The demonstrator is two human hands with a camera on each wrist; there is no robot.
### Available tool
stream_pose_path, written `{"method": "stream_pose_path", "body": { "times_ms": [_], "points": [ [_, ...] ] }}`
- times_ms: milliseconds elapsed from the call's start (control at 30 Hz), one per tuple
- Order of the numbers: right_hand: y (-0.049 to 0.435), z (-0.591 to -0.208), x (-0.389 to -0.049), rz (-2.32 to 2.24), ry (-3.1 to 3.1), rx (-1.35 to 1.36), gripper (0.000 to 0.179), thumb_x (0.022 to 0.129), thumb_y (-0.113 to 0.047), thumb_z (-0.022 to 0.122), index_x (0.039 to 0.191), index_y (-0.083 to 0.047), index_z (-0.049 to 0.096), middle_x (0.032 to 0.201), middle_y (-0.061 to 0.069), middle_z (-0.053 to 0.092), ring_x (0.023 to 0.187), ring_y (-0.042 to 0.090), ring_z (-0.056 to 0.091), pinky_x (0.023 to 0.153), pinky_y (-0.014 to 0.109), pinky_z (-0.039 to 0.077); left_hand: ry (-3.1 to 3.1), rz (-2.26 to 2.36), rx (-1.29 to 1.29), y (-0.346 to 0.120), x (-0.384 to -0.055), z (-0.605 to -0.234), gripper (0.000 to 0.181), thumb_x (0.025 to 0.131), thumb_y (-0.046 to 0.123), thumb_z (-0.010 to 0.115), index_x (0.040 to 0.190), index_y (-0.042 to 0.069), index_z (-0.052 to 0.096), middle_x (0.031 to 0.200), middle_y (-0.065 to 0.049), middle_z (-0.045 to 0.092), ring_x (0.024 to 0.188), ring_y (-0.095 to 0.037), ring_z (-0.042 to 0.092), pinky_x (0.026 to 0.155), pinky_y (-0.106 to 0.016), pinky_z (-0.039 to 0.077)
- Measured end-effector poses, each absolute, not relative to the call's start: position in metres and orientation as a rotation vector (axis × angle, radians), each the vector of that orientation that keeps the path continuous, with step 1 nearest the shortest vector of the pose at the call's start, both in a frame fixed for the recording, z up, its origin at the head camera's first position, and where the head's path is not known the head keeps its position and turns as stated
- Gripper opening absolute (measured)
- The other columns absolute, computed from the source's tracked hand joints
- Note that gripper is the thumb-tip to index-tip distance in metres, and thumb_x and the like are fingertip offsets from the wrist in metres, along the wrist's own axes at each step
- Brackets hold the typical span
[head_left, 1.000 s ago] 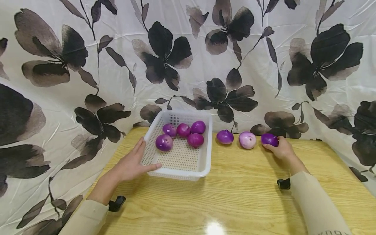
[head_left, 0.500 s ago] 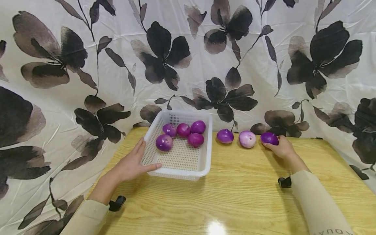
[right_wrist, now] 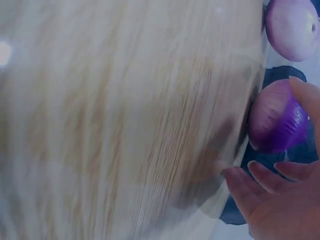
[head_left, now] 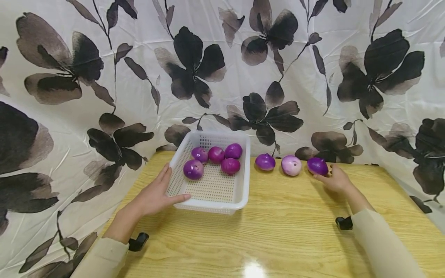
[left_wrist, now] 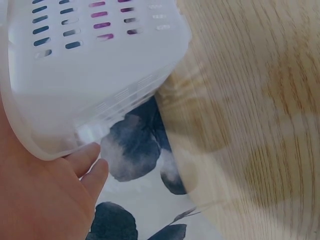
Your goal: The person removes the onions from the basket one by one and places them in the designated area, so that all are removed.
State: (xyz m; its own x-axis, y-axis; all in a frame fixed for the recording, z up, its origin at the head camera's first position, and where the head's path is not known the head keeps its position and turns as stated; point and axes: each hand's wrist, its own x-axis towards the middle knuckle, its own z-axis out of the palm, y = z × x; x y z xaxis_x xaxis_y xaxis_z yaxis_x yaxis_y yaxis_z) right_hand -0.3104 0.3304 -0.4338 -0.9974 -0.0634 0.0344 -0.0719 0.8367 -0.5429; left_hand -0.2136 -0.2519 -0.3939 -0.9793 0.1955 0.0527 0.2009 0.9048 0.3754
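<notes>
At the near left corner of a white plastic basket (head_left: 207,204), my left hand (head_left: 153,197) holds the rim, thumb over the near edge and fingers along the outer side. In the left wrist view, the fingertips (left_wrist: 90,160) bend against the basket's wall (left_wrist: 100,75). Several purple onions (head_left: 193,170) lie inside it. To the right, my right hand (head_left: 335,179) is beside the rightmost purple onion (head_left: 317,166) of a row of three. The right wrist view has the thumb right at this onion (right_wrist: 277,117), while the other fingers (right_wrist: 245,192) are spread apart from it.
A pale onion (head_left: 291,165) and a purple onion with a pointed top (head_left: 265,162) stand between the basket and the right hand. Behind the wooden table's (head_left: 285,231) far edge hangs a floral cloth (head_left: 215,92).
My right hand has loosened from the rightmost onion and drawn back slightly to the right, its fingers opening. The onion stays at the end of the row. My left hand keeps its place on the basket.
</notes>
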Motion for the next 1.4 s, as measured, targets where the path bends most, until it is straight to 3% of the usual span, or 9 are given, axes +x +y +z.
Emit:
{"method": "stream_pose_path", "body": {
  "times_ms": [333, 633, 967, 1167, 1400],
  "points": [
    [0.330, -0.419, -0.287, 0.843, -2.997, 0.128, 0.094, 0.090, -0.047, 0.058, 0.136, 0.024, 0.016, 0.128, 0.046, 0.034, 0.115, 0.058, 0.038, 0.092, 0.065, 0.037, -3.043, -0.625, -0.314, -0.252, -0.214, -0.394, 0.127, 0.066, 0.084, 0.050, 0.150, 0.003, 0.000, 0.156, -0.009, -0.011, 0.139, -0.040, 0.015, 0.106, -0.059, 0.025],
    [0.321, -0.412, -0.273, 0.884, -2.891, 0.232, 0.072, 0.090, -0.031, 0.062, 0.135, 0.016, 0.031, 0.121, 0.039, 0.046, 0.104, 0.054, 0.050, 0.085, 0.059, 0.044, -3.049, -0.626, -0.308, -0.252, -0.213, -0.394, 0.126, 0.067, 0.084, 0.050, 0.150, 0.003, 0.000, 0.156, -0.009, -0.011, 0.140, -0.040, 0.013, 0.106, -0.059, 0.024],
    [0.290, -0.400, -0.262, 0.865, -2.804, 0.376, 0.061, 0.089, -0.031, 0.064, 0.126, 0.014, 0.044, 0.119, 0.034, 0.052, 0.106, 0.048, 0.051, 0.088, 0.059, 0.042, -3.039, -0.622, -0.309, -0.251, -0.213, -0.393, 0.125, 0.068, 0.083, 0.050, 0.150, 0.003, 0.001, 0.157, -0.009, -0.010, 0.139, -0.041, 0.013, 0.106, -0.060, 0.024],
    [0.266, -0.395, -0.257, 0.940, -2.787, 0.444, 0.059, 0.090, -0.028, 0.063, 0.131, 0.010, 0.041, 0.124, 0.032, 0.050, 0.113, 0.047, 0.050, 0.096, 0.057, 0.039, -3.042, -0.629, -0.323, -0.250, -0.213, -0.393, 0.125, 0.068, 0.083, 0.050, 0.150, 0.002, 0.000, 0.156, -0.010, -0.011, 0.139, -0.041, 0.014, 0.106, -0.059, 0.023],
    [0.239, -0.393, -0.257, 0.991, -2.740, 0.536, 0.056, 0.091, -0.028, 0.061, 0.133, 0.004, 0.042, 0.123, 0.028, 0.053, 0.112, 0.045, 0.051, 0.094, 0.057, 0.041, -3.037, -0.618, -0.316, -0.250, -0.213, -0.393, 0.125, 0.068, 0.083, 0.051, 0.150, 0.002, 0.001, 0.156, -0.010, -0.010, 0.139, -0.041, 0.014, 0.106, -0.059, 0.023]
  ]
}}
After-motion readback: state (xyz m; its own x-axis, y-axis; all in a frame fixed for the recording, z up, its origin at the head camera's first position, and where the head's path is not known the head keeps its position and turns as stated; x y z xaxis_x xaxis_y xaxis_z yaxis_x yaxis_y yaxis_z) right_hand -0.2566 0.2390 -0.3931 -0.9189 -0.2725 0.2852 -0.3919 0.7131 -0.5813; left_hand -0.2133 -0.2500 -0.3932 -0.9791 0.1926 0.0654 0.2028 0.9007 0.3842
